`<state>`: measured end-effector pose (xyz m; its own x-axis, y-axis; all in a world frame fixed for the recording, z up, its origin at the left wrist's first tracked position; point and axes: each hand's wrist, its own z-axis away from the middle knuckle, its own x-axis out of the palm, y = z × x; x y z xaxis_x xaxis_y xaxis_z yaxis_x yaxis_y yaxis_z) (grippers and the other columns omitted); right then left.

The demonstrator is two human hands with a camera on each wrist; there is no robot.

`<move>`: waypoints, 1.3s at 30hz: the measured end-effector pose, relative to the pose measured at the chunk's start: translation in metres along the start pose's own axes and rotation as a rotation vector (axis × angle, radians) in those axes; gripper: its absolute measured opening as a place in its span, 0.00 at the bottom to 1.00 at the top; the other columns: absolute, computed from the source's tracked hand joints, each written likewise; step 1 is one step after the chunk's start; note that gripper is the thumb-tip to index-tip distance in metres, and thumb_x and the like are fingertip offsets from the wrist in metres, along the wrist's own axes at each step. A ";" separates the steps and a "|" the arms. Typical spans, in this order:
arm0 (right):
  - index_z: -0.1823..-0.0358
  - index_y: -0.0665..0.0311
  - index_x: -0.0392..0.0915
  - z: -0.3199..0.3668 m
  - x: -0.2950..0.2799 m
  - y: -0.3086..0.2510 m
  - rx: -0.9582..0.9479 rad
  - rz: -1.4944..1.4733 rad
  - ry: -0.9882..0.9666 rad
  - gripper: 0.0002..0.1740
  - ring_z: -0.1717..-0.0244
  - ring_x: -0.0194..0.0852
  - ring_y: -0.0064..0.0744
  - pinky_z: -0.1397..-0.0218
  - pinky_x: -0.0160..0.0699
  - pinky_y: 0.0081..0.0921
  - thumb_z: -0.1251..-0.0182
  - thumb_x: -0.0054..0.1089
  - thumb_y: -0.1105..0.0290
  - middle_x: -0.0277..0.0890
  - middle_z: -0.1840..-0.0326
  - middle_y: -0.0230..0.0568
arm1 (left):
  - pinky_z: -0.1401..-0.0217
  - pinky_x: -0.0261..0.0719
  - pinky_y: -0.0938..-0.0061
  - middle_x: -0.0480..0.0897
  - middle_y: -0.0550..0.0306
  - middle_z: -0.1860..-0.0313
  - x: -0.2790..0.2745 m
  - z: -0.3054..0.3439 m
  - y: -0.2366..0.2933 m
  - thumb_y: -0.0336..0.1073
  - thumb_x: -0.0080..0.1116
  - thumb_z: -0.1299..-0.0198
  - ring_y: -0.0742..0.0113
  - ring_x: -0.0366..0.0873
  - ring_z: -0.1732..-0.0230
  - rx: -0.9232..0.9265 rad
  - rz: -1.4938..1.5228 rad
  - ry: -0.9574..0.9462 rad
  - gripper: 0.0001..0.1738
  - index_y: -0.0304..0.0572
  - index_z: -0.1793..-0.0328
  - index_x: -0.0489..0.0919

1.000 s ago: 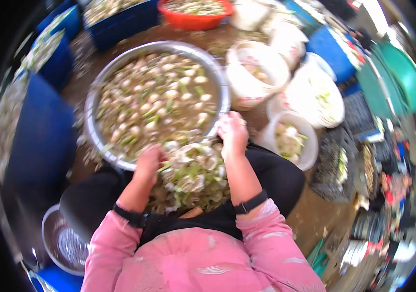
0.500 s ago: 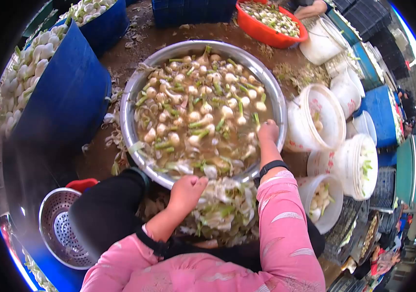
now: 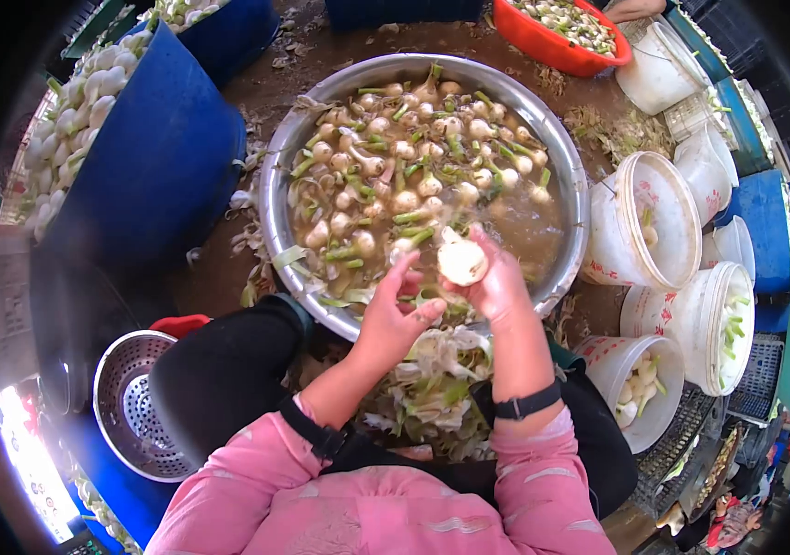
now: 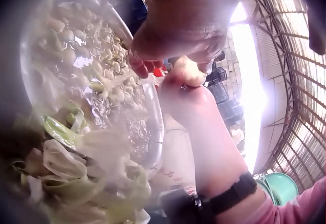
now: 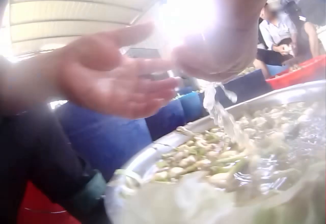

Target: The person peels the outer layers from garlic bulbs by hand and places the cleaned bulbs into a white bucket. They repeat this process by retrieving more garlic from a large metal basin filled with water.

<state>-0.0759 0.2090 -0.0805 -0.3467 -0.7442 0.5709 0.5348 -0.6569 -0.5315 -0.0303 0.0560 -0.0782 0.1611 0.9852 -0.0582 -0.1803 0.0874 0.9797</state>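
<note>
Over the near side of a round metal basin (image 3: 276,176), the right hand (image 3: 501,285) grips a pale bulb (image 3: 462,260). Just left of it the left hand (image 3: 393,319) is held with its fingers loosely spread, holding nothing; the right wrist view shows that left hand (image 5: 114,76) palm up with extended fingers. Many bulbs with green stems (image 3: 404,201) float in the basin's brown water. A heap of peeled skins and leaves (image 3: 436,398) lies between the basin and the person. In the left wrist view the bulb (image 4: 191,71) shows at the right hand's fingers.
White buckets (image 3: 640,222) stand right of the basin, one with bulbs (image 3: 640,384). Blue tubs (image 3: 150,157) heaped with bulbs are at the left, a metal colander (image 3: 136,407) below them. A red basin (image 3: 557,42) is beyond; another person (image 5: 277,33) sits near it.
The right hand has come from the basin's right rim to over its near side and now holds a bulb. The left hand has moved up beside it, its fingers opened out. The head view has shifted.
</note>
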 end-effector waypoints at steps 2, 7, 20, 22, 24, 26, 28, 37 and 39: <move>0.63 0.70 0.70 0.026 0.032 0.029 -0.148 -0.195 0.144 0.20 0.80 0.73 0.30 0.84 0.73 0.23 0.39 0.46 0.57 0.74 0.72 0.41 | 0.55 0.68 0.77 0.71 0.55 0.56 -0.003 -0.001 0.005 0.48 0.60 0.54 0.69 0.69 0.57 0.089 0.132 -0.205 0.41 0.38 0.38 0.55; 0.70 0.69 0.74 0.073 0.034 0.045 -0.502 0.641 0.349 0.16 0.86 0.64 0.19 0.87 0.59 0.15 0.39 0.46 0.61 0.69 0.83 0.31 | 0.53 0.71 0.76 0.70 0.56 0.54 -0.012 0.031 0.033 0.34 0.51 0.45 0.70 0.70 0.55 -0.150 0.787 -0.288 0.26 0.38 0.41 0.57; 0.72 0.63 0.77 0.124 0.052 0.062 -1.114 1.308 0.478 0.06 0.74 0.72 0.42 0.69 0.70 0.31 0.50 0.54 0.70 0.74 0.76 0.44 | 0.58 0.72 0.79 0.73 0.55 0.58 -0.020 0.058 0.045 0.28 0.52 0.47 0.72 0.71 0.60 0.024 0.439 -0.023 0.22 0.36 0.48 0.58; 0.72 0.62 0.77 0.124 0.053 0.060 -1.115 1.262 0.437 0.06 0.74 0.72 0.42 0.69 0.70 0.31 0.50 0.54 0.69 0.74 0.76 0.44 | 0.58 0.72 0.79 0.73 0.54 0.58 -0.021 0.057 0.047 0.29 0.53 0.48 0.72 0.71 0.60 0.001 0.512 0.009 0.23 0.36 0.48 0.58; 0.73 0.63 0.77 0.130 0.059 0.061 -1.136 1.227 0.384 0.06 0.74 0.72 0.42 0.69 0.71 0.31 0.50 0.54 0.69 0.74 0.76 0.43 | 0.58 0.73 0.79 0.73 0.54 0.58 -0.022 0.053 0.046 0.30 0.54 0.48 0.72 0.71 0.60 -0.002 0.529 0.017 0.23 0.37 0.48 0.58; 0.74 0.63 0.77 0.129 0.060 0.058 -1.148 1.261 0.401 0.06 0.73 0.73 0.41 0.69 0.71 0.30 0.50 0.55 0.69 0.75 0.75 0.42 | 0.57 0.73 0.77 0.72 0.54 0.57 -0.022 0.049 0.040 0.31 0.55 0.48 0.71 0.71 0.58 0.008 0.494 0.004 0.23 0.39 0.48 0.59; 0.74 0.63 0.78 0.124 0.057 0.054 -1.142 1.289 0.426 0.06 0.73 0.73 0.40 0.69 0.71 0.30 0.50 0.55 0.69 0.75 0.75 0.42 | 0.57 0.73 0.77 0.73 0.54 0.57 -0.021 0.048 0.041 0.31 0.55 0.48 0.71 0.72 0.59 0.046 0.468 0.006 0.23 0.39 0.49 0.59; 0.77 0.62 0.77 0.123 0.055 0.051 -1.064 1.247 0.451 0.06 0.77 0.72 0.41 0.72 0.71 0.30 0.52 0.54 0.69 0.74 0.78 0.43 | 0.60 0.72 0.81 0.73 0.54 0.60 -0.018 0.047 0.037 0.29 0.56 0.49 0.73 0.72 0.62 0.156 0.429 -0.023 0.23 0.37 0.49 0.60; 0.78 0.62 0.77 0.122 0.054 0.052 -1.050 1.180 0.500 0.06 0.78 0.72 0.41 0.73 0.70 0.30 0.53 0.54 0.68 0.73 0.80 0.44 | 0.61 0.72 0.80 0.73 0.55 0.60 -0.019 0.048 0.038 0.31 0.55 0.49 0.73 0.72 0.62 0.120 0.457 -0.062 0.22 0.37 0.49 0.60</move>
<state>0.0273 0.1491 -0.0008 -0.4622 -0.6861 -0.5619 0.0183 0.6261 -0.7795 0.0059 0.0333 -0.0302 0.1495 0.9077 0.3920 -0.1337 -0.3743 0.9176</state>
